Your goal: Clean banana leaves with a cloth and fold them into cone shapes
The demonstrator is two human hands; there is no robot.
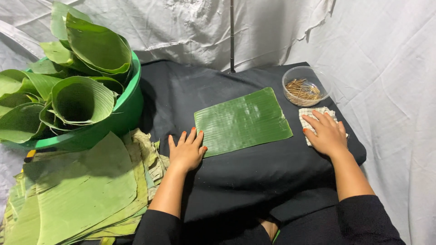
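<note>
LEFT: left hand (187, 152) flat, fingers apart, pressing near-left corner of cut banana leaf (243, 121) lying mid-surface on dark cloth (236, 177) | RIGHT: right hand (328, 135) flat, fingers spread, on checked cloth (316, 113) beside bowl of sticks (305, 86) | RISK: corner pressure may split leaf along ribs.

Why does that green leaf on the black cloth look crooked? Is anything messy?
The cut leaf lies tilted on the black cloth, its corner under the left hand. The leaf pile beside the green tub is ragged and fanned out. Nothing is spilled.
</note>
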